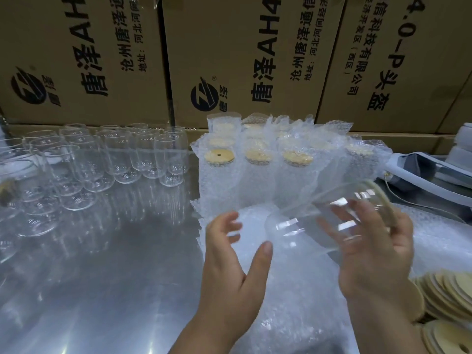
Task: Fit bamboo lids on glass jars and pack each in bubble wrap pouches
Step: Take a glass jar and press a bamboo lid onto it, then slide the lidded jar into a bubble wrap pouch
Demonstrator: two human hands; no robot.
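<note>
A glass jar (306, 221) with a bamboo lid (383, 200) on its mouth lies tilted on its side in the air, lid end up and to the right. My right hand (375, 254) holds it from underneath, fingers curled round its body. My left hand (235, 259) hovers by the jar's base with fingers spread and thumb up; I cannot tell if it touches the glass. A pile of flat bubble wrap pouches (293, 290) lies on the table under both hands.
Several bare glass jars (122, 154) stand at the back left on the steel table (102, 264). Packed jars in pouches (258, 154) stand in rows behind the hands. Loose bamboo lids (447, 297) are stacked at the right edge. Cardboard boxes (255, 54) wall off the back.
</note>
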